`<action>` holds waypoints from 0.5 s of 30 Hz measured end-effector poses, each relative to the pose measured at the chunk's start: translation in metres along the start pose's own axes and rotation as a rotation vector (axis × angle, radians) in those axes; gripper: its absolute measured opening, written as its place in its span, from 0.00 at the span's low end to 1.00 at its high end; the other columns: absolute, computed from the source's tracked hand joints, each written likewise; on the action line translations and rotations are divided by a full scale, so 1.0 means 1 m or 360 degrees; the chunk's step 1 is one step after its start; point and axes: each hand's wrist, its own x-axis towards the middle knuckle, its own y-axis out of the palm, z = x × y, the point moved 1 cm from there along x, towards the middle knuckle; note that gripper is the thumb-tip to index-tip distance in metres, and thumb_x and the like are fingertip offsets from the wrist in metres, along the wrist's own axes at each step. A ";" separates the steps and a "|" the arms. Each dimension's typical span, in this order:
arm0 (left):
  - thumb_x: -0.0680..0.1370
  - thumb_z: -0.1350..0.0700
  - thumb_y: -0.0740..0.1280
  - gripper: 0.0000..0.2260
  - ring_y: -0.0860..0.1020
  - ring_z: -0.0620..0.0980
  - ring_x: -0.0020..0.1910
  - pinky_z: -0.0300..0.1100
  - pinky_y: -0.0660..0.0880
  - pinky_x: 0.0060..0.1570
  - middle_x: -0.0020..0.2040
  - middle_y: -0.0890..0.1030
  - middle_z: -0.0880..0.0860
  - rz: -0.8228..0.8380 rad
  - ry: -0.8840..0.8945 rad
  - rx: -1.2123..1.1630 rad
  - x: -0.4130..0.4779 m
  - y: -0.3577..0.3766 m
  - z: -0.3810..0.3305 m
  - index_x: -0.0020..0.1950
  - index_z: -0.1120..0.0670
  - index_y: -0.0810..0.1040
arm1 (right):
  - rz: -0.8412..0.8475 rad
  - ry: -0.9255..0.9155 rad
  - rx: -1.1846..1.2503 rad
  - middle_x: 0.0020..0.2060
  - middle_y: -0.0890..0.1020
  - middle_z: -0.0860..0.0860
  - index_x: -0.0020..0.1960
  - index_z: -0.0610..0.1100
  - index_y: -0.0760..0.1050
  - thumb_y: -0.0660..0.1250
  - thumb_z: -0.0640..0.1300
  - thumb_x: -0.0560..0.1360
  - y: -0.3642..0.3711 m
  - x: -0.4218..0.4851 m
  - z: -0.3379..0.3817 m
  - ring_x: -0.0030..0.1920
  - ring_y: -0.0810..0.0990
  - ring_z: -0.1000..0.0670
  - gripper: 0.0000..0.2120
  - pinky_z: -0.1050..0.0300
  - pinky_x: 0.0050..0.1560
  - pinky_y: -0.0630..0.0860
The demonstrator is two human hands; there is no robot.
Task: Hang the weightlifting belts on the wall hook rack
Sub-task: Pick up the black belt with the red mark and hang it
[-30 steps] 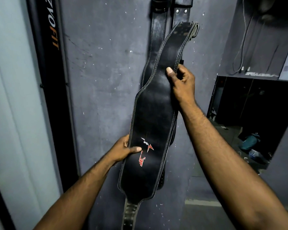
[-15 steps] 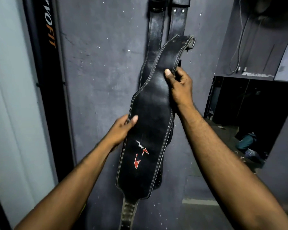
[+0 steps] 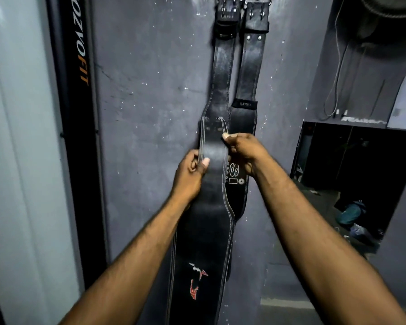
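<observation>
I hold a black leather weightlifting belt [image 3: 204, 242] with a red and white logo upright against the grey wall. My left hand [image 3: 190, 177] grips its narrow upper strap on the left edge, and my right hand [image 3: 243, 151] pinches the right edge a little higher. Behind it two other black belts hang from the top of the frame by their buckles: one [image 3: 222, 73] on the left, one [image 3: 250, 73] on the right with a "USI" tag. The hook rack itself is cut off by the frame's upper edge.
A black vertical banner [image 3: 77, 113] with "FIT" lettering stands left of the wall [image 3: 150, 113]. A pale panel [image 3: 17, 160] fills the far left. At right is a dark recess [image 3: 352, 174] with bags on the floor, with cables hanging above it.
Both hands have moved up to the belt's narrow top strap, the left from its wide middle. The belt's top end now stands straight rather than leaning right. The view has shifted upward.
</observation>
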 end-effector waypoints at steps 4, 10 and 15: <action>0.81 0.48 0.63 0.12 0.74 0.49 0.47 0.43 0.72 0.46 0.45 0.77 0.49 -0.0308 -0.0295 -0.0030 0.030 -0.004 -0.017 0.57 0.56 0.74 | 0.0101 -0.0037 -0.0159 0.24 0.71 0.52 0.40 0.43 0.73 0.67 0.37 0.79 0.010 -0.007 -0.027 0.20 0.67 0.58 0.10 0.66 0.21 0.66; 0.79 0.58 0.66 0.09 0.79 0.55 0.54 0.51 0.76 0.57 0.54 0.79 0.55 -0.0666 -0.0395 -0.0166 0.056 -0.027 -0.023 0.57 0.53 0.70 | 0.0251 -0.0198 -0.0321 0.30 0.74 0.50 0.42 0.44 0.73 0.69 0.33 0.77 0.033 -0.013 -0.055 0.27 0.71 0.57 0.09 0.62 0.30 0.72; 0.75 0.61 0.70 0.14 0.80 0.52 0.49 0.56 0.79 0.58 0.51 0.81 0.53 -0.0703 -0.0186 -0.0168 0.048 -0.025 -0.007 0.55 0.48 0.70 | -0.0084 -0.0456 -0.0399 0.42 0.80 0.49 0.58 0.40 0.75 0.70 0.34 0.76 0.048 -0.003 -0.041 0.41 0.77 0.54 0.12 0.58 0.46 0.77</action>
